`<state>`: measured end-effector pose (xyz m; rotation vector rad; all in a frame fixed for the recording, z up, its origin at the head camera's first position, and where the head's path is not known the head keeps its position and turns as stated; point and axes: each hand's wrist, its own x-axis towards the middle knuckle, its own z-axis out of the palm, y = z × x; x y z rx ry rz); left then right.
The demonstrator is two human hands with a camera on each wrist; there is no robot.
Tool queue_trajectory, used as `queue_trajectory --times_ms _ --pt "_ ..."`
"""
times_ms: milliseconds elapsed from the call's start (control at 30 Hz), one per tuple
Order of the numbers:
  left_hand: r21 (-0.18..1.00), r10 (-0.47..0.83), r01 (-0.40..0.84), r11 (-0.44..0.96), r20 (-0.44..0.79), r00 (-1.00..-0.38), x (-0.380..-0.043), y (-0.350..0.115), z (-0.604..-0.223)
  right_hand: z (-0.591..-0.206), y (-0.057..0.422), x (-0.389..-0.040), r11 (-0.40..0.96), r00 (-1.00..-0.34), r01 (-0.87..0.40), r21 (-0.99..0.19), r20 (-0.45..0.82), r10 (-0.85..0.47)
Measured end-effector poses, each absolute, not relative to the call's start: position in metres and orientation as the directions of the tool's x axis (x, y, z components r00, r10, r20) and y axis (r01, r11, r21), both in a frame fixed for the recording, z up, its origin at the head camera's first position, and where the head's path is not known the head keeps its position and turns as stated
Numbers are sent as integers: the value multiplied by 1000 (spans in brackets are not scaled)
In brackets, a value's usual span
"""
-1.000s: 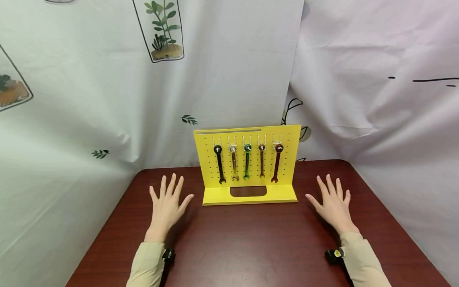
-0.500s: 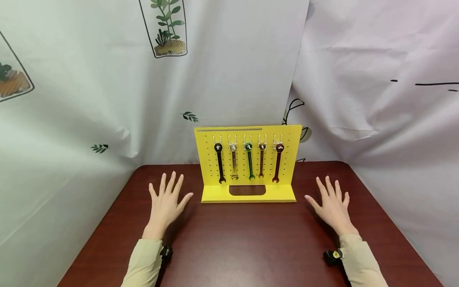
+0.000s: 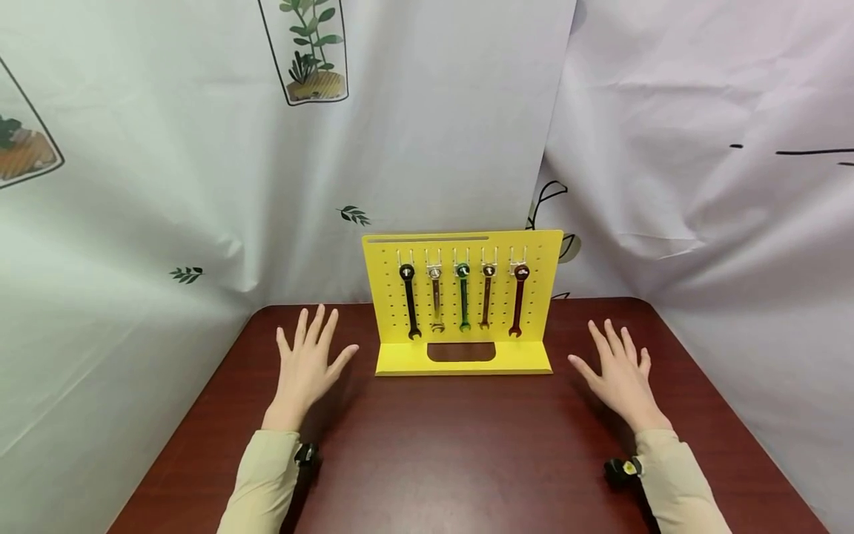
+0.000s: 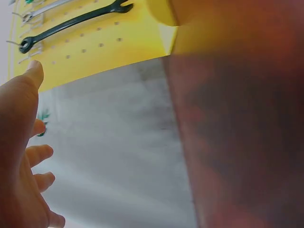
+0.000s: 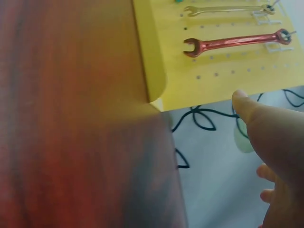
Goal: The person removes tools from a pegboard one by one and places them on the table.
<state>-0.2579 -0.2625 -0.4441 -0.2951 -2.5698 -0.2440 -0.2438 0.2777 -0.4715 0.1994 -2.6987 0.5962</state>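
My left hand (image 3: 303, 371) is held with fingers spread over the left side of the table, holding nothing. On the right side my right hand (image 3: 620, 378) is likewise spread and holds nothing. Between them, further back, stands a yellow pegboard (image 3: 539, 297). Several combination wrenches hang on its hooks by their ring ends: a black wrench (image 3: 410, 302), a silver wrench (image 3: 437, 297), a green wrench (image 3: 464, 300), a bronze-gold wrench (image 3: 486, 300) and a red wrench (image 3: 518, 302). In the left wrist view the black wrench (image 4: 71, 23) is nearest; in the right wrist view, the red wrench (image 5: 232, 42).
The dark red-brown table (image 3: 440, 445) has rounded back corners. White printed cloth (image 3: 454, 111) hangs behind it and along both sides. The pegboard's foot has a cut-out slot. Small black devices sit at the left wrist (image 3: 306, 454) and the right wrist (image 3: 620, 470).
The head view has tilted slightly. Both hands stay spread, the left shifting a little forward. The green wrench's lower end has swung slightly to the right.
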Motion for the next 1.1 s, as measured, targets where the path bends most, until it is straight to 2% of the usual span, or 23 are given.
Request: queue_trajectory --times_ms 533,767,967,1100 --pt "81 232 346 935 600 -766 -284 -252 -372 -422 275 -247 873 -882 -280 -399 467 -70" --pt "212 241 462 861 630 -738 -300 -237 -351 -408 262 -257 828 -846 -353 -436 526 -83" --pt "363 192 475 801 596 -780 -312 -222 -334 -398 247 -265 763 -840 -393 -513 538 -71" --pt "450 146 484 751 601 -786 -323 -215 -327 -396 239 -271 707 -840 -412 -575 540 -50"
